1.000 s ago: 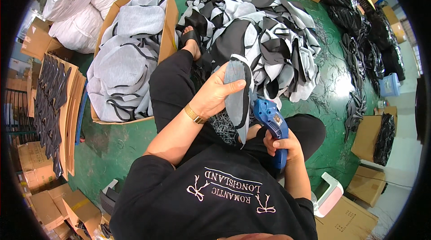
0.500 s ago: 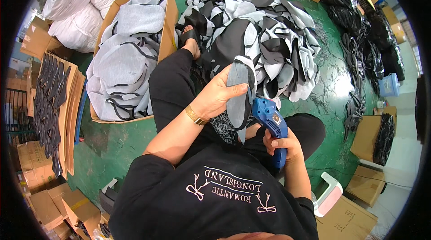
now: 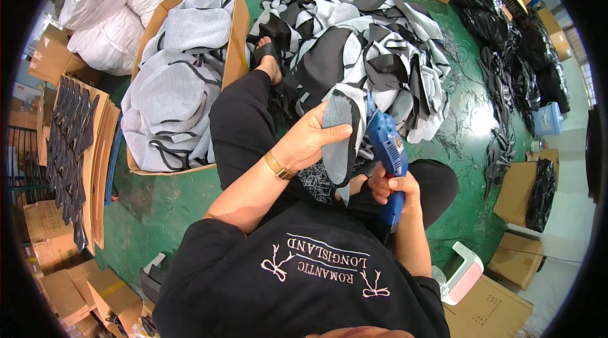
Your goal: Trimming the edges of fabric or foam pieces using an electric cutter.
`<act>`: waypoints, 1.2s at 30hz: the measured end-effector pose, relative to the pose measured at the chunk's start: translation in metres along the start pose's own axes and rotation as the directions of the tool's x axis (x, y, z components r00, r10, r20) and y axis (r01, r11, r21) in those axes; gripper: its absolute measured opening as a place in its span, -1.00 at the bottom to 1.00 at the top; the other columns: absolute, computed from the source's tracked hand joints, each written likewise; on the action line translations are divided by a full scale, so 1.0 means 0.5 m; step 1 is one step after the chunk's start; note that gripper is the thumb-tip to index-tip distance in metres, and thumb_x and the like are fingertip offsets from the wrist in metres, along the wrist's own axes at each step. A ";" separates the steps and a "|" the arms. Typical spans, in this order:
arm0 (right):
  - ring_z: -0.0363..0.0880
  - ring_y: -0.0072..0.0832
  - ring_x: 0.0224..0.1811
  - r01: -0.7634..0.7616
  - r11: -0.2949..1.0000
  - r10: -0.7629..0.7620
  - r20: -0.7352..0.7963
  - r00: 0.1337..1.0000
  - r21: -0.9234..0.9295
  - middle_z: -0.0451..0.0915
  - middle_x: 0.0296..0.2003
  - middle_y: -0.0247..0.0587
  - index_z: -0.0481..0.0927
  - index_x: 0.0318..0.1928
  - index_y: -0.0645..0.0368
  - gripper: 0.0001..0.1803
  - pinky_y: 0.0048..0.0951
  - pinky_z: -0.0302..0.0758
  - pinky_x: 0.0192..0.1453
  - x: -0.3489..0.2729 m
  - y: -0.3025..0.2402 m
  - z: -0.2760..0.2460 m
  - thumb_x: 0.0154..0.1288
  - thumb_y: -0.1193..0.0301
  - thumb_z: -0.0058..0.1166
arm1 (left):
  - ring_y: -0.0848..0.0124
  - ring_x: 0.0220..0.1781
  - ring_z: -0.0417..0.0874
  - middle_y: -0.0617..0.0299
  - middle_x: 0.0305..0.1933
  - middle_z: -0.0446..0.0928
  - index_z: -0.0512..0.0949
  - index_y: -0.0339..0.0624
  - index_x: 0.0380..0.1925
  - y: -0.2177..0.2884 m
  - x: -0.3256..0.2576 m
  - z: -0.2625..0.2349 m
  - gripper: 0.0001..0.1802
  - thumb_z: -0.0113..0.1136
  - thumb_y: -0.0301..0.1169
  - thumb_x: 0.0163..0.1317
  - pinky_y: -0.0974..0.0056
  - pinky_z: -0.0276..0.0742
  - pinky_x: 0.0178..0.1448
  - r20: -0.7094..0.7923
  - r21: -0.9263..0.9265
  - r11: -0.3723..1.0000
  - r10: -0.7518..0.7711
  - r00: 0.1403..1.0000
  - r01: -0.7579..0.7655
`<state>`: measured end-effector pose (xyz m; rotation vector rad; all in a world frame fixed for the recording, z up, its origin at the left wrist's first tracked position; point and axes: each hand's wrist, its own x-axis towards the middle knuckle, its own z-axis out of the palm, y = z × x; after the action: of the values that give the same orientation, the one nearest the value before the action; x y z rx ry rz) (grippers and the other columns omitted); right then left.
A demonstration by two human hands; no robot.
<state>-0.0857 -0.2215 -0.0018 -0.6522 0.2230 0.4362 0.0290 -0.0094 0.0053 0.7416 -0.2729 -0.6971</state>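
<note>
My left hand (image 3: 309, 140) pinches a grey fabric piece (image 3: 337, 132) with black edging, thumb on top and fingers beneath. The piece hangs upright over my lap. My right hand (image 3: 399, 187) is wrapped round the handle of a blue electric cutter (image 3: 387, 138). The cutter's narrow tip points away from me, beside the right edge of the fabric near its upper end. Whether the tip touches the fabric I cannot tell. Just beyond lies a large heap of grey and black fabric pieces (image 3: 386, 66). Below the held piece lie thin trimmings (image 3: 316, 183) between my legs.
Left of my leg stands a cardboard box (image 3: 239, 34) filled with similar grey pieces (image 3: 171, 91). White sacks (image 3: 107, 40) lie behind it. Black plastic bags (image 3: 494, 28) and a blue bucket (image 3: 548, 119) line the right side. A white-and-pink stool (image 3: 465, 275) stands at the lower right.
The blue cutter has moved away from me and slightly right, its tip now beside the fabric's upper part. My left hand has turned the piece a little, showing more of its grey face.
</note>
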 end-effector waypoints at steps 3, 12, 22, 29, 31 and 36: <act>0.26 -0.55 -0.59 0.076 0.991 -0.089 -0.116 0.989 -0.107 0.28 -0.60 -0.34 0.42 -0.28 0.26 -0.62 -0.53 0.30 -0.59 -0.012 -0.019 0.003 -0.14 0.39 0.23 | 0.50 0.02 0.54 0.32 -0.03 0.54 0.40 -0.19 0.09 -0.006 -0.001 -0.007 -0.59 0.20 -0.50 0.23 0.33 0.44 0.13 -0.057 -0.022 1.000 -0.020 0.998 0.018; 0.37 -0.50 -0.52 0.122 0.918 -0.226 -0.244 0.943 -0.377 0.36 -0.57 -0.29 0.43 -0.23 0.30 -0.55 -0.50 0.39 -0.47 -0.054 -0.037 0.008 -0.16 0.36 0.25 | 0.53 -0.07 0.57 0.31 -0.07 0.55 0.42 -0.19 0.02 0.001 0.000 -0.012 -0.70 0.14 -0.47 0.29 0.35 0.49 0.04 -0.151 -0.102 0.995 -0.038 0.988 0.022; 0.48 -0.43 -0.56 -0.003 0.923 -0.066 -0.166 0.984 -0.386 0.47 -0.56 -0.21 0.49 -0.30 0.33 -0.57 -0.46 0.47 -0.41 -0.071 -0.016 -0.008 -0.20 0.35 0.32 | 0.51 -0.09 0.58 0.32 -0.11 0.56 0.45 -0.18 -0.02 0.000 -0.008 -0.011 -0.64 0.25 -0.55 0.17 0.34 0.51 0.01 -0.180 0.003 1.000 0.030 0.983 -0.030; 0.47 -0.41 -0.60 -0.092 0.926 0.066 -0.084 0.994 -0.367 0.46 -0.58 -0.19 0.51 -0.39 0.32 -0.61 -0.44 0.46 -0.46 -0.069 -0.008 -0.036 -0.31 0.39 0.29 | 0.46 -0.06 0.59 0.28 -0.07 0.55 0.41 -0.20 0.08 0.018 -0.002 -0.001 -0.53 0.25 -0.59 0.14 0.29 0.55 0.03 -0.057 -0.140 0.985 -0.107 0.993 0.098; 0.49 -0.41 -0.60 -0.102 0.918 0.085 -0.063 0.994 -0.384 0.47 -0.57 -0.19 0.51 -0.39 0.32 -0.60 -0.45 0.46 -0.47 -0.067 -0.007 -0.036 -0.33 0.39 0.29 | 0.48 -0.08 0.59 0.30 -0.10 0.55 0.43 -0.18 0.06 0.023 -0.001 0.006 -0.55 0.25 -0.59 0.15 0.31 0.55 0.00 -0.048 -0.171 0.977 -0.137 0.989 0.127; 0.44 -0.35 -0.68 -0.110 0.921 0.065 -0.131 0.989 -0.375 0.42 -0.66 -0.17 0.49 -0.41 0.34 -0.59 -0.45 0.41 -0.60 -0.066 -0.006 -0.023 -0.42 0.48 0.29 | 0.48 -0.13 0.62 0.28 -0.13 0.57 0.44 -0.22 0.03 0.024 0.005 0.010 -0.60 0.24 -0.59 0.16 0.33 0.56 -0.01 0.029 -0.213 0.960 -0.180 0.983 0.182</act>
<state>-0.1142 -0.2411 0.0019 -1.0557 0.2820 0.5344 0.0342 -0.0071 0.0173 0.5611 -0.1354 -0.8891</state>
